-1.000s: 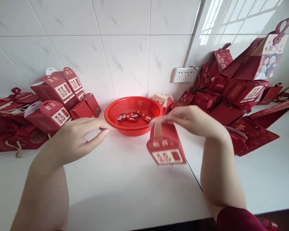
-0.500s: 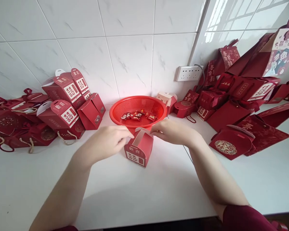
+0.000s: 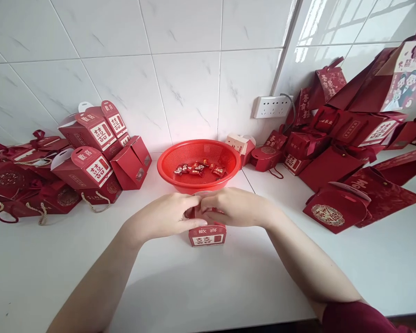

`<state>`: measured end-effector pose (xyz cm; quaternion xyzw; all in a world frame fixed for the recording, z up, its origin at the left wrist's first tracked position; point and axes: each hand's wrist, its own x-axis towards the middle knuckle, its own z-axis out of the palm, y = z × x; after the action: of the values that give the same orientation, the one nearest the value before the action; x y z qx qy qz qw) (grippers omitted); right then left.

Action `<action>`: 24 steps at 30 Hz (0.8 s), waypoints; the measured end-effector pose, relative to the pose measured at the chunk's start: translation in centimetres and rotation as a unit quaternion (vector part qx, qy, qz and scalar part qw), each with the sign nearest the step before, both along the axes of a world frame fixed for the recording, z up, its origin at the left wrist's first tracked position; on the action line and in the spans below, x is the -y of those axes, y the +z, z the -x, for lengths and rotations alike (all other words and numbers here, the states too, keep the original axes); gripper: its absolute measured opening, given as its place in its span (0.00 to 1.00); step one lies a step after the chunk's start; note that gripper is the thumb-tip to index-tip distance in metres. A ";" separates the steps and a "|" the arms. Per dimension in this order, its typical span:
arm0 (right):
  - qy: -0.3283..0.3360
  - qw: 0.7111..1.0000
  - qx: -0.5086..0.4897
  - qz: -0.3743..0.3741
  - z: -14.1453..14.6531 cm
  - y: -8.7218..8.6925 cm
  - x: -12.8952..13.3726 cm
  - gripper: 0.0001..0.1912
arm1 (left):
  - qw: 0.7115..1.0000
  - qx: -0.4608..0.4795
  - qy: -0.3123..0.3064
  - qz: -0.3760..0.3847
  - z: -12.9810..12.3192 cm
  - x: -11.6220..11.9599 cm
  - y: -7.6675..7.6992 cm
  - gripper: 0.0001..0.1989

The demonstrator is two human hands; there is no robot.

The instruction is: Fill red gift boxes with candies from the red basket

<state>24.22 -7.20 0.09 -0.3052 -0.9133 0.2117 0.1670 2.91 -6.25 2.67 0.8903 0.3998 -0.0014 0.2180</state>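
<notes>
L hand (image 3: 161,215) & R hand (image 3: 241,208) are on top of the red double-happiness gift box (image 3: 208,240), at 6 o'clock of the red plastic basket (image 3: 164,170), can't tell if pinched or apart, & it may bend b/c they push too hard.

Front box (image 3: 207,237) and left boxes (image 3: 82,175) read "歡喜", "囍".

Hands (image 3: 237,208) closed in together over the red box (image 3: 208,236), its front squarer-on
</notes>
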 end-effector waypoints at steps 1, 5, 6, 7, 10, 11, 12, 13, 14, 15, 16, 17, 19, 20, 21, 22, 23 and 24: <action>-0.018 1.000 0.010 -0.007 -0.2 0.1 0.0 0.10 | 1.000 -0.007 0.013 0.009 0.1 -0.1 0.0 0.13; -0.099 0.993 0.068 0.014 -1.3 0.6 -0.2 0.05 | 0.997 -0.063 0.050 0.008 0.9 -0.7 -0.3 0.24; -0.113 0.990 0.076 0.034 -1.7 0.7 -0.3 0.03 | 0.996 -0.076 0.050 -0.003 1.2 -0.9 -0.4 0.25; -0.124 0.988 0.082 0.052 -2.1 0.7 -0.3 0.05 | 0.995 -0.086 0.049 -0.019 1.4 -1.0 -0.4 0.26; -0.148 0.979 0.120 0.075 -3.1 0.8 -0.2 0.12 | 0.990 -0.098 0.040 -0.097 1.5 -0.9 -0.6 0.22; -0.159 0.974 0.142 0.073 -3.4 0.8 -0.2 0.12 | 0.986 -0.100 0.034 -0.132 1.3 -0.7 -0.8 0.19; -0.173 0.968 0.168 0.072 -3.5 0.7 -0.3 0.12 | 0.980 -0.104 0.030 -0.166 1.0 -0.5 -0.9 0.17; -0.186 0.960 0.194 0.073 -3.6 0.5 -0.3 0.11 | 0.975 -0.110 0.031 -0.189 0.7 -0.3 -1.2 0.15; -0.195 0.953 0.218 0.079 -3.5 0.4 -0.5 0.10 | 0.973 -0.121 0.041 -0.192 0.4 -0.2 -1.4 0.15; -0.195 0.948 0.236 0.089 -3.3 0.2 -0.6 0.10 | 0.974 -0.135 0.058 -0.173 0.1 -0.2 -1.8 0.17; -0.190 0.945 0.248 0.100 -3.0 0.0 -0.8 0.11 | 0.976 -0.150 0.080 -0.138 -0.1 -0.3 -2.1 0.19; -0.183 0.942 0.257 0.111 -2.6 -0.3 -1.1 0.14 | 0.977 -0.162 0.105 -0.096 -0.2 -0.5 -2.5 0.21; -0.182 0.935 0.277 0.130 -1.6 -0.8 -1.6 0.20 | 0.976 -0.165 0.141 -0.002 -0.1 -1.3 -3.3 0.23; -0.187 0.929 0.289 0.138 -0.9 -1.1 -1.8 0.23 | 0.976 -0.154 0.148 0.040 0.0 -1.8 -3.6 0.24; -0.192 0.923 0.301 0.146 -0.3 -1.4 -2.0 0.24 | 0.976 -0.136 0.151 0.080 0.2 -2.3 -3.9 0.23; -0.193 0.917 0.312 0.156 0.4 -1.6 -2.2 0.25 | 0.974 -0.115 0.152 0.123 0.3 -2.8 -4.2 0.21; -0.188 0.914 0.320 0.166 1.0 -1.9 -2.4 0.24 | 0.970 -0.093 0.154 0.164 0.5 -3.2 -4.4 0.19; -0.182 0.912 0.325 0.172 1.5 -2.0 -2.5 0.23 | 0.965 -0.072 0.157 0.195 0.5 -3.6 -4.6 0.16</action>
<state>22.72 -4.70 -1.94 -0.5422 -0.7950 0.2206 -0.1590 2.37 -2.64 -1.91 0.7542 0.5415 -0.1092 0.3550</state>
